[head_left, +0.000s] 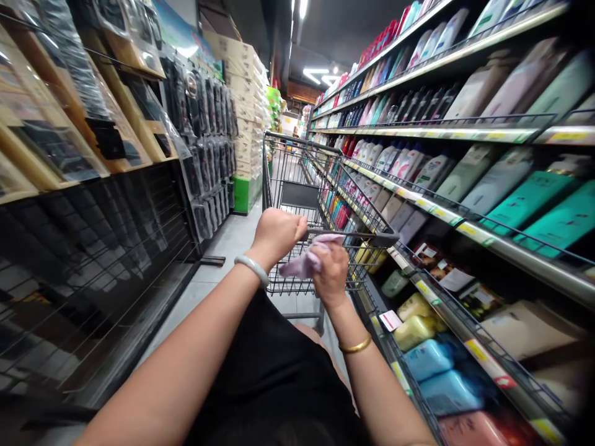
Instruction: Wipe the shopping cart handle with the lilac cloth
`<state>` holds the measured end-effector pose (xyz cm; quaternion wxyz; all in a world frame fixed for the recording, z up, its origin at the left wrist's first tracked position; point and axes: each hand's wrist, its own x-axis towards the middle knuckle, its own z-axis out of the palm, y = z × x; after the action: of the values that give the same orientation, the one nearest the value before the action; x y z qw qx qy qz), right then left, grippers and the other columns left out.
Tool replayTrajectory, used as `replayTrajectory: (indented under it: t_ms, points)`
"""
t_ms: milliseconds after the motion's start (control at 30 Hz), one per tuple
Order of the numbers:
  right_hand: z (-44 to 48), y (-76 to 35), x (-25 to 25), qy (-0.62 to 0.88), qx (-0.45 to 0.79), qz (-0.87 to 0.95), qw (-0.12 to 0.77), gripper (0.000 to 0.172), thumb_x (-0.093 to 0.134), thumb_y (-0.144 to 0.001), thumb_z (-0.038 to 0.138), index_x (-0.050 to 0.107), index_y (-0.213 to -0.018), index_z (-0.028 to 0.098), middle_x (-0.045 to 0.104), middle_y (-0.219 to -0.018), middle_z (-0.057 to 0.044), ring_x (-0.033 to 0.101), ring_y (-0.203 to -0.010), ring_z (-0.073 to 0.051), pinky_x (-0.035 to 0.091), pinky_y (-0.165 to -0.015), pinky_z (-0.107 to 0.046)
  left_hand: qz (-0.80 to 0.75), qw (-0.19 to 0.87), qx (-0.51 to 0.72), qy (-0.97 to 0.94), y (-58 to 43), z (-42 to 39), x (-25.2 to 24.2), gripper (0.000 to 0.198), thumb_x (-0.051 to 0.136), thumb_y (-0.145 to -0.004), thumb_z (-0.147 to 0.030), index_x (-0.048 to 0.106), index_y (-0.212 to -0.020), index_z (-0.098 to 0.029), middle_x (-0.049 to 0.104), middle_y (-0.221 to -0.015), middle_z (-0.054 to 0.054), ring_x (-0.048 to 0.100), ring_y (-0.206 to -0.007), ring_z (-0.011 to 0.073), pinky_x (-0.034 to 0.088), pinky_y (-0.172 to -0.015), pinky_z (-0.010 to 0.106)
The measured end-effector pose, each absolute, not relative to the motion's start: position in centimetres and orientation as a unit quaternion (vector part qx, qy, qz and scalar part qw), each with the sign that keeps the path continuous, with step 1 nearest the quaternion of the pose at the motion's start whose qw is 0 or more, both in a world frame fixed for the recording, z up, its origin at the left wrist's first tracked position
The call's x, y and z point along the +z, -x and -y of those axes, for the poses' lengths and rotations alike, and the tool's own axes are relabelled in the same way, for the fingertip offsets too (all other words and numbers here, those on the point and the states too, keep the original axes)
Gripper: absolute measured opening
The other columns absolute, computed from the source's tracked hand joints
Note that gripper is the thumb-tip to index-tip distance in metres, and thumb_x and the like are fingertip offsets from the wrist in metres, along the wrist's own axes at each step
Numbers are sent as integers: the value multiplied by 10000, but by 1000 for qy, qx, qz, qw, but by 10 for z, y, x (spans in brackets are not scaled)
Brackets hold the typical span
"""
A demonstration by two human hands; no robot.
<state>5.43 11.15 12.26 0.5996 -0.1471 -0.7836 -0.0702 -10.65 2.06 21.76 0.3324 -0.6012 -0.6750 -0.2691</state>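
A wire shopping cart [300, 193] stands in front of me in the aisle. My left hand [277, 234], with a pale bangle at the wrist, is closed in a fist at the left part of the cart's handle [360, 235]. The fingers are curled over the bar, and most of them are hidden behind the hand. My right hand [332, 269], with a gold bangle, grips a crumpled light purple cloth [300, 266] just below the handle. Whether this hand also touches the bar I cannot tell. No goods show in the cart's basket.
Shelves [465, 133] of shampoo bottles run close along the right, with turquoise pump bottles [534, 195] nearest. Packaged goods hang on a rack [199, 124] at the left. Stacked cartons [244, 99] stand beyond it. Grey tiled floor [211, 238] leads ahead.
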Motion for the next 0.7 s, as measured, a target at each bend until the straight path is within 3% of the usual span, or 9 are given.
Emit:
replayTrajectory:
  t_ms: [167,367,567,700]
  points:
    - [-138,-79,122,315,27,594,739,256,686,-850,312,650,-1074,195,628,-1078,-92,597,-1078,-245,506,-1003,-464,683,326,-264,597,105,-20,218,544,385,-1006,-340,709,-597,-185,673,-577,83,553,-542,188,196,-598,376]
    - [-111,-66,109,203,80,742,634,223,635,-865,221,688,-1082,229,604,-1167,-98,600,-1174,-230,519,-1012,-414,682,337,-259,596,105,-21,218,547,375,-1010,-322,708,-601,-175,680,-590,91,560,-553,196,204,-608,379]
    - [-129,-81,131,337,54,562,753,231,702,-841,303,661,-1040,193,619,-1097,-91,604,-1088,-233,489,-1044,-455,679,346,-251,597,107,-19,217,569,362,-1020,-341,691,-584,-183,661,-566,81,539,-537,194,202,-610,380]
    - [-113,-67,116,270,64,672,687,242,656,-851,221,672,-1092,219,591,-1161,-94,597,-1141,-232,497,-1041,-447,679,349,-252,595,106,-18,217,554,362,-1019,-330,687,-594,-184,663,-574,80,546,-555,196,206,-619,382]
